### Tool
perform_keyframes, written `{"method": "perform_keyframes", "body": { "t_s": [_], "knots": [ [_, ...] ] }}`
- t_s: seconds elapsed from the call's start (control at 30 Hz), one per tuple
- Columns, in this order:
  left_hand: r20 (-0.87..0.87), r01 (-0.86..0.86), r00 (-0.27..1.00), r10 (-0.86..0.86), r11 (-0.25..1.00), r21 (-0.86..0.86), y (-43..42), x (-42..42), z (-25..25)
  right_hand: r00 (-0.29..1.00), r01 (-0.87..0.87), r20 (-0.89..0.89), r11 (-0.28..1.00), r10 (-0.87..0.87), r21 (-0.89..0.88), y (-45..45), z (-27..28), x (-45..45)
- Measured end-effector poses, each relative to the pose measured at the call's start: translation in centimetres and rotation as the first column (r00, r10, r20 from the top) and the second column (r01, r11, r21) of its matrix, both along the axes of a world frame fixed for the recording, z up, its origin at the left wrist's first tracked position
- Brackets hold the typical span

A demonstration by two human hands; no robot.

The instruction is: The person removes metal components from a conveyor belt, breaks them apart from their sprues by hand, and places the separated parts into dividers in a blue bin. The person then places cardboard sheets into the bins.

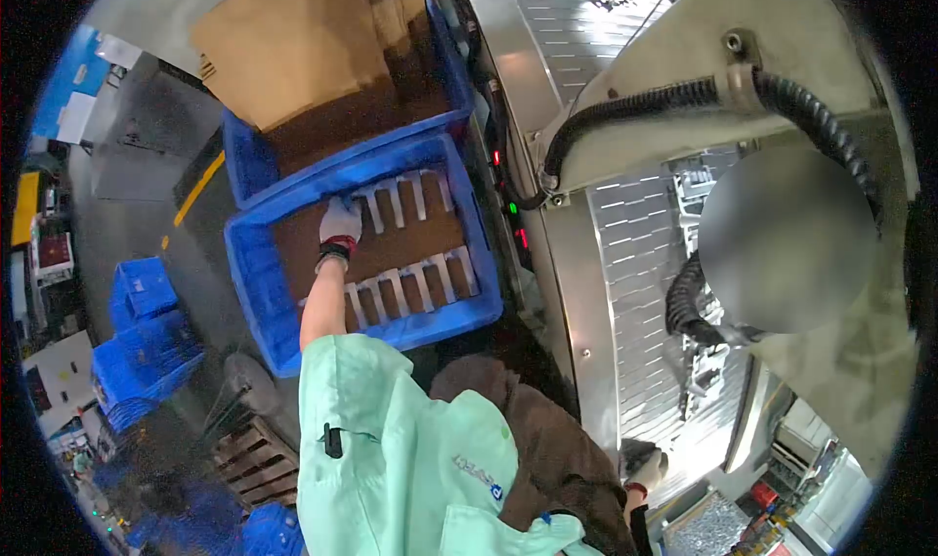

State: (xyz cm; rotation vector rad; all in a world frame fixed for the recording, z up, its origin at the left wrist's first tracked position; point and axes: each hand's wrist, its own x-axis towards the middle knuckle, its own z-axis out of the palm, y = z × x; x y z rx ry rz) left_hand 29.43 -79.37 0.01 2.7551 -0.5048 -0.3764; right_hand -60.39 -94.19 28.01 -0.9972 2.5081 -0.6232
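My left hand (341, 222), in a pale glove with a red cuff, reaches into a blue bin (489, 297). It is at the left end of the far row of pale metal parts (396, 205), with its fingers curled down. What they hold, if anything, is hidden. A second row of similar metal parts (396, 290) lies nearer to me on the brown sheet (415, 243) in the bin. My right hand (650, 470), gloved too, is low beside the slatted metal conveyor (635, 370). Its fingers are too small and unclear to read.
Behind the bin stands another blue bin (445, 131) with a cardboard sheet (293, 48). A machine arm with a black corrugated hose (635, 106) spans the conveyor, where metal pieces (702, 370) lie. Stacked blue crates (147, 346) and a wooden pallet (256, 463) are left.
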Motion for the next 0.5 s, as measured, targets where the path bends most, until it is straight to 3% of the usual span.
{"method": "perform_keyframes", "body": {
  "t_s": [0.03,0.13,0.17,0.2,0.23,0.27,0.3,0.33,0.37,0.43,0.47,0.5],
  "knots": [
    [-0.024,0.021,0.999,-0.021,1.000,-0.010,-0.2,-0.4,1.5,1.000,-0.009,0.009,1.000,0.009,0.000,0.0,0.0,0.4],
    [-0.057,0.053,0.997,-0.054,0.998,-0.017,0.2,-2.0,6.1,0.935,0.097,0.346,0.994,-0.077,-0.041,0.4,-1.1,-0.8],
    [-0.045,0.048,0.998,-0.048,0.999,-0.003,0.6,-2.0,6.4,0.979,0.042,0.198,0.999,-0.042,0.000,0.5,-1.7,-1.9],
    [-0.037,0.055,0.998,-0.055,0.998,0.004,0.1,-2.5,6.6,0.982,0.126,0.127,0.987,-0.138,0.099,0.4,-0.7,-0.1],
    [0.005,0.035,0.999,-0.035,0.995,-0.089,-0.7,-3.8,7.8,0.999,-0.003,0.038,1.000,0.002,0.024,0.7,-1.7,-0.6],
    [0.040,0.024,0.999,-0.017,0.982,-0.185,-1.5,-5.2,9.8,0.995,-0.023,0.095,1.000,0.023,-0.006,0.6,-0.3,2.4],
    [-0.105,-0.017,0.994,-0.015,0.957,-0.291,-3.1,-7.2,13.5,0.987,-0.040,0.152,0.999,0.045,-0.035,0.5,1.2,5.6],
    [-0.251,-0.073,0.968,-0.027,0.922,-0.381,-5.0,-9.9,17.3,0.990,-0.120,-0.081,0.992,0.118,-0.026,0.6,0.9,5.9],
    [-0.154,0.072,0.975,-0.157,0.890,-0.451,-6.7,-13.0,19.3,0.987,-0.130,0.093,0.990,0.134,-0.054,-0.1,0.8,5.8],
    [0.078,0.354,0.924,-0.375,0.758,-0.547,-9.5,-19.1,23.1,0.976,-0.171,-0.137,0.985,0.169,0.000,-0.8,3.3,10.4],
    [-0.064,0.287,0.913,-0.404,0.745,-0.602,-11.5,-22.9,25.8,0.969,-0.239,-0.062,0.971,0.238,-0.022,-1.2,3.1,9.9],
    [-0.006,0.412,0.838,-0.545,0.641,-0.647,-13.0,-26.0,27.2,0.959,-0.253,-0.141,0.967,0.246,-0.036,-1.4,2.9,9.8]
  ]
}}
